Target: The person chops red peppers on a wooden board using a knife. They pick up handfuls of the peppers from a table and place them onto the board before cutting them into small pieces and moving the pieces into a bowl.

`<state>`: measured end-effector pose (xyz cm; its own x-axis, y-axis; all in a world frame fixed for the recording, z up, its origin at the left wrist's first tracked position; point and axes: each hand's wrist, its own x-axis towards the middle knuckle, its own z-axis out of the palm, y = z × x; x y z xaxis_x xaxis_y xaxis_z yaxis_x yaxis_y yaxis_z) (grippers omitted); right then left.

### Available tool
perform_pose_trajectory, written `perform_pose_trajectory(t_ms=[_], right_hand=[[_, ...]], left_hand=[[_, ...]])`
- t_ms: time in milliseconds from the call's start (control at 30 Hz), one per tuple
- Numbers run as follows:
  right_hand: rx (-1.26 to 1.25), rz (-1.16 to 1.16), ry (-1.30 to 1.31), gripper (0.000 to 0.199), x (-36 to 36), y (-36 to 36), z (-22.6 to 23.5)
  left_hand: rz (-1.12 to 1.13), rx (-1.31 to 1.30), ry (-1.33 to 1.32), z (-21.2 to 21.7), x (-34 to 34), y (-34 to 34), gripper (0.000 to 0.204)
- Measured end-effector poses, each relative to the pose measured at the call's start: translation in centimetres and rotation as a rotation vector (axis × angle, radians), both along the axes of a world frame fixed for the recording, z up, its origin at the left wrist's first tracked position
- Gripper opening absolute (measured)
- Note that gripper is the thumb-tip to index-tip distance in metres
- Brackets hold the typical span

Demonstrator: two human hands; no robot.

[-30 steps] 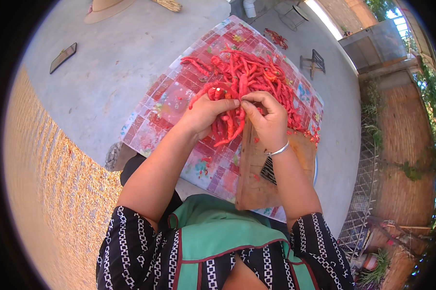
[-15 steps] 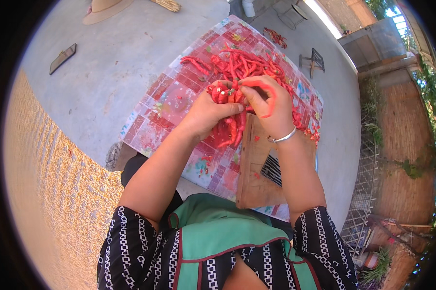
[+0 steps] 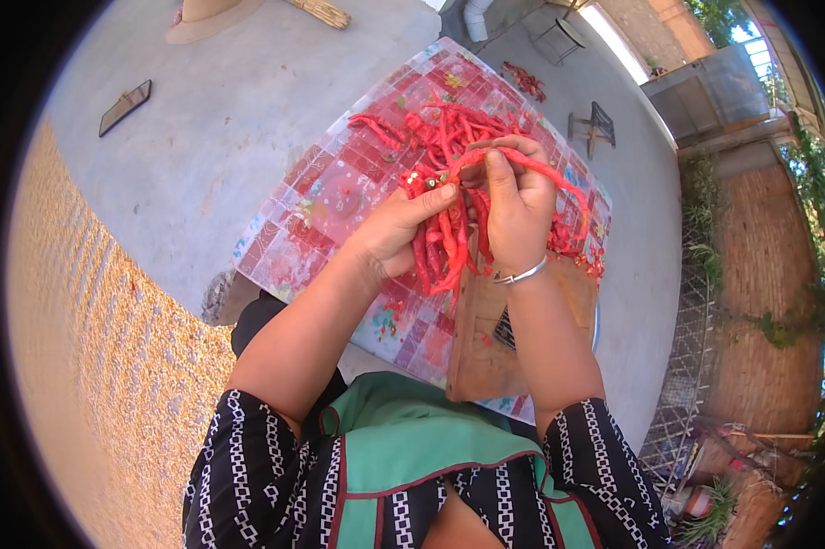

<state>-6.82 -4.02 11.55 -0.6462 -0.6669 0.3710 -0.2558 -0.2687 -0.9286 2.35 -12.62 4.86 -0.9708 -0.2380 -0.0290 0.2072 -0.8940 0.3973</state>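
My left hand [image 3: 396,227] is closed round a bunch of long red chili peppers [image 3: 443,240], their stem ends up by the thumb and their tips hanging down. In a pinch between thumb and fingers, my right hand [image 3: 515,203] holds one long, curved chili pepper [image 3: 548,171]; its thick end meets the bunch at the left thumb and its tip droops past the right wrist. Both hands are above the table, close together. Beyond them lies a heap of red chili peppers [image 3: 449,126], partly hidden by the hands.
A red-and-white patterned tablecloth [image 3: 314,215] covers the table. Under my right forearm is a wooden board [image 3: 479,352] with a dark slotted grater-like piece [image 3: 504,328]. A small stool [image 3: 595,126] stands beyond the table on the right. Yellow grain [image 3: 156,339] is spread on the left floor.
My right hand has tilted up slightly, and the pepper in it now stretches out to the right over the hand. The bunch in my left hand hangs a little lower.
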Motion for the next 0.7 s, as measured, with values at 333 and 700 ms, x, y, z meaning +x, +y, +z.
perform_pose_trajectory(t_ms=[333,700], right_hand=[[-0.298,-0.255,-0.078,0.014,-1.4,-0.5,0.6],[0.458,-0.221,0.851,0.025,-1.2,4.7,-3.1]], left_hand=[[0.038,0.097,-0.225,-1.6,-0.4,-0.4,0.027],[0.299,-0.021,-0.004,0.0,1.2,-4.0,0.017]])
